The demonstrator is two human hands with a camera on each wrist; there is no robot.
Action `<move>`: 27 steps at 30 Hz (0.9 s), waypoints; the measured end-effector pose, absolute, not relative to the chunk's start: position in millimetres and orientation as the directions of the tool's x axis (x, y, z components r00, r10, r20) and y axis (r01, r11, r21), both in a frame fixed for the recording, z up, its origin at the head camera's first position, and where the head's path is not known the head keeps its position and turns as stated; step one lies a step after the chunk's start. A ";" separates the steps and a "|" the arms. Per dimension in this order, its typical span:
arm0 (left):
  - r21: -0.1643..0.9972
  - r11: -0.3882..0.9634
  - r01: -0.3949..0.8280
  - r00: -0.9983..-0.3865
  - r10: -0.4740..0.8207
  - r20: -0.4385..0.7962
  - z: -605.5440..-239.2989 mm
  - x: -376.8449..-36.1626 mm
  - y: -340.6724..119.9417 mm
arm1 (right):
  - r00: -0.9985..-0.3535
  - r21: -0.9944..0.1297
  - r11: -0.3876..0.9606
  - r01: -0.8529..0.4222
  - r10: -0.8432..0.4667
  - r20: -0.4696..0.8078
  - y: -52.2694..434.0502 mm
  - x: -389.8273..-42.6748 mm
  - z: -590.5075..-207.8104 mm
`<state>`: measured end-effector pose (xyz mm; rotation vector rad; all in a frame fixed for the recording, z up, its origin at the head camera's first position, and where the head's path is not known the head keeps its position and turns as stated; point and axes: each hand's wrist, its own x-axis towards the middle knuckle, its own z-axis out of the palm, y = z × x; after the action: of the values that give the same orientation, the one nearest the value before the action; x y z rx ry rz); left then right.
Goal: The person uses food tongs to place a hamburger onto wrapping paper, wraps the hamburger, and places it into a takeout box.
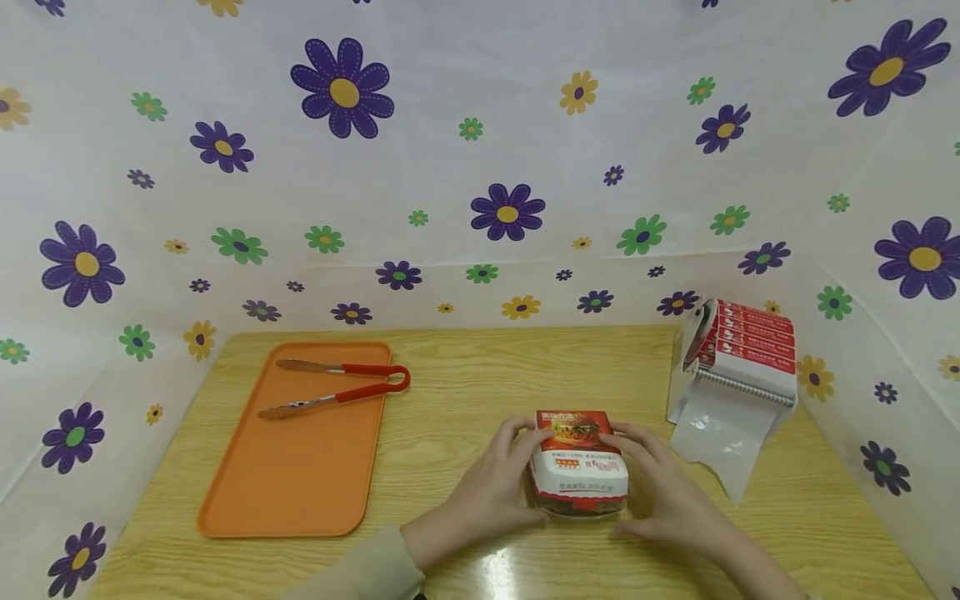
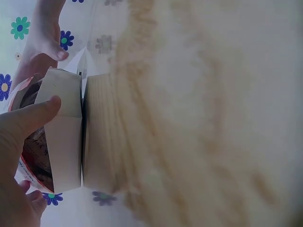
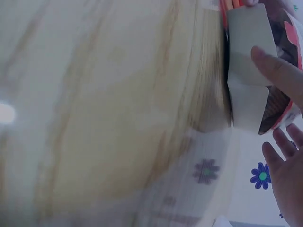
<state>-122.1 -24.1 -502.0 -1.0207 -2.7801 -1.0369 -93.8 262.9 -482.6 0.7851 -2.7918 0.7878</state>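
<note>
A burger box [image 1: 581,467] with a burger picture on its red and white lid sits on the table at centre right. My left hand [image 1: 495,475] holds its left side, fingers curled at the lid's edge. At the opposite side my right hand [image 1: 663,492] holds it too, fingertips on the lid's right edge. In the left wrist view the left thumb lies on the box's white lower wall [image 2: 66,151]. The right thumb presses that grey-white wall [image 3: 248,33] in the right wrist view. Between wall and lid, a gap shows a dark filling, partly hidden.
An orange tray [image 1: 300,483] lies on the left of the wooden table [image 1: 450,383]. Tongs with red handles [image 1: 367,392] rest on it, overhanging its right edge. A dispenser with a red and white printed roll [image 1: 750,342] stands at right, clear film [image 1: 723,442] hanging forward.
</note>
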 end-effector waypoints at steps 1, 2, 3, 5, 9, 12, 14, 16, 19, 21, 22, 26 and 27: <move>0.558 0.580 0.594 -0.782 0.579 0.231 -502.7 -123.3 -24.5 | -0.856 -0.439 0.734 -0.518 -0.448 0.259 260.7 -95.1 -482.7; 0.529 0.591 0.608 -0.777 0.581 0.243 -502.7 -124.4 -25.1 | -0.854 -0.432 0.736 -0.521 -0.451 0.260 258.7 -96.7 -483.1; 0.498 0.602 0.624 -0.769 0.585 0.256 -502.6 -125.6 -25.7 | -0.851 -0.424 0.737 -0.526 -0.454 0.266 257.0 -98.5 -483.7; 0.436 0.622 0.650 -0.755 0.593 0.280 -501.9 -128.6 -27.2 | -0.848 -0.409 0.743 -0.529 -0.455 0.272 254.1 -102.4 -484.8; 0.330 0.628 0.705 -0.709 0.626 0.325 -499.7 -135.8 -30.8 | -0.820 -0.356 0.743 -0.567 -0.467 0.330 250.5 -111.0 -487.2; 0.287 0.613 0.736 -0.676 0.647 0.353 -499.7 -141.6 -33.4 | -0.779 -0.295 0.734 -0.611 -0.493 0.388 248.2 -117.5 -488.4; 0.270 0.603 0.751 -0.660 0.659 0.362 -500.6 -145.1 -34.9 | -0.745 -0.251 0.723 -0.643 -0.515 0.424 247.1 -121.4 -488.8; 0.259 0.592 0.763 -0.645 0.671 0.367 -501.7 -148.4 -36.3 | -0.714 -0.221 0.708 -0.671 -0.536 0.451 246.2 -125.1 -488.9; 0.239 0.584 0.776 -0.629 0.687 0.364 -503.7 -152.1 -38.7 | -0.685 -0.201 0.688 -0.698 -0.557 0.470 245.6 -129.5 -489.1; 0.229 0.584 0.779 -0.624 0.690 0.365 -504.3 -153.8 -40.2 | -0.669 -0.194 0.674 -0.713 -0.570 0.477 245.6 -132.1 -489.9; 0.224 0.583 0.781 -0.622 0.692 0.367 -504.6 -154.4 -41.0 | -0.664 -0.187 0.671 -0.717 -0.577 0.476 245.5 -133.0 -490.4; 0.209 0.569 0.795 -0.602 0.699 0.385 -503.2 -155.9 -42.6 | -0.641 -0.160 0.657 -0.737 -0.604 0.473 246.1 -135.1 -493.2; 0.212 0.559 0.802 -0.594 0.705 0.389 -502.7 -156.2 -42.6 | -0.640 -0.159 0.655 -0.739 -0.607 0.471 246.2 -135.2 -493.5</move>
<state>-156.2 -42.6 -502.7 -1.2527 -2.5355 -0.5403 -135.2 246.2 -493.5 1.0624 -2.4962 0.4799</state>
